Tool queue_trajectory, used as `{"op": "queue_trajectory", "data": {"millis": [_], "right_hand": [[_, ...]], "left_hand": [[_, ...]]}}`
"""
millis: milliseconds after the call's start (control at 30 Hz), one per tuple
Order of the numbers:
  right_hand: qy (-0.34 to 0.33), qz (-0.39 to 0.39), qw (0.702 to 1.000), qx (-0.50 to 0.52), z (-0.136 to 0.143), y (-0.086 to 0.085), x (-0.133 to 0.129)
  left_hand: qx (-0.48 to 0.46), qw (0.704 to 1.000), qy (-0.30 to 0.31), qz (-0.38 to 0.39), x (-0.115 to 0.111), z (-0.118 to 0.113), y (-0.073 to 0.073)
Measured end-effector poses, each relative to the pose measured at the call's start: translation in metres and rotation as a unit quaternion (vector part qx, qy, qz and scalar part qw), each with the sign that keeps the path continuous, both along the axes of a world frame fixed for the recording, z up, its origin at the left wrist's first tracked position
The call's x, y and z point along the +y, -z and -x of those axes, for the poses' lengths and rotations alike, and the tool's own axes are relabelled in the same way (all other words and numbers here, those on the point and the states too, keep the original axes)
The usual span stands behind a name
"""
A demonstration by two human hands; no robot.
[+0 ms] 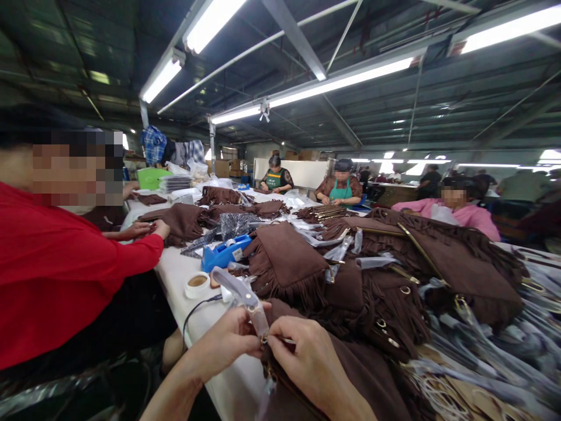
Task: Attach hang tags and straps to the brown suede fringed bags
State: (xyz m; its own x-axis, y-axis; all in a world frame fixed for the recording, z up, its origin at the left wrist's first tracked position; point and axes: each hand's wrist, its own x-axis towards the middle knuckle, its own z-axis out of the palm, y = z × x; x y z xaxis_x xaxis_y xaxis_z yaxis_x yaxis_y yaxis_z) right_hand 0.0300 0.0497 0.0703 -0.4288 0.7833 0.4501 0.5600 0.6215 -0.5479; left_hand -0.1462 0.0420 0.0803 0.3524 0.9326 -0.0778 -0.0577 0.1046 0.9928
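Note:
My left hand [230, 336] is closed around the lower end of a bag strap [249, 301] wrapped in clear plastic. A small gold-coloured metal clasp [263, 339] sits at the strap's end, between my two hands. My right hand [302, 354] pinches at this clasp from the other side; its fingertips partly hide it. Below them lies a dark brown handbag [355, 368], its edge reaching up to the clasp. A second plastic-covered piece [265, 397] hangs from gold hardware under my hands.
Brown fringed bags [289, 251] pile up ahead and to the right. A blue tape dispenser [225, 252] and a tape roll [197, 283] lie on the white table [175, 269]. Wrapped straps [486, 356] heap at right. A person in red [65, 263] works close at left; several others sit beyond.

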Motion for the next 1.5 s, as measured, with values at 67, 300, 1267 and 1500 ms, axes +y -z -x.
{"op": "queue_trajectory", "data": {"millis": [67,300,1267,1500], "right_hand": [[0.004,0.001,1.000,-0.005,0.000,0.001,0.000],[0.002,0.016,1.000,-0.015,0.000,0.002,0.002],[-0.027,0.177,0.978,0.107,0.016,0.036,0.012],[-0.081,0.143,0.982,0.089,0.025,0.025,-0.004]], "left_hand": [[0.005,1.000,-0.007,-0.004,0.002,-0.001,0.002],[0.013,0.999,-0.003,-0.029,0.004,-0.002,0.005],[0.409,0.883,-0.124,-0.195,-0.039,0.027,0.020],[0.264,0.933,-0.193,-0.151,-0.038,0.041,0.022]]}}
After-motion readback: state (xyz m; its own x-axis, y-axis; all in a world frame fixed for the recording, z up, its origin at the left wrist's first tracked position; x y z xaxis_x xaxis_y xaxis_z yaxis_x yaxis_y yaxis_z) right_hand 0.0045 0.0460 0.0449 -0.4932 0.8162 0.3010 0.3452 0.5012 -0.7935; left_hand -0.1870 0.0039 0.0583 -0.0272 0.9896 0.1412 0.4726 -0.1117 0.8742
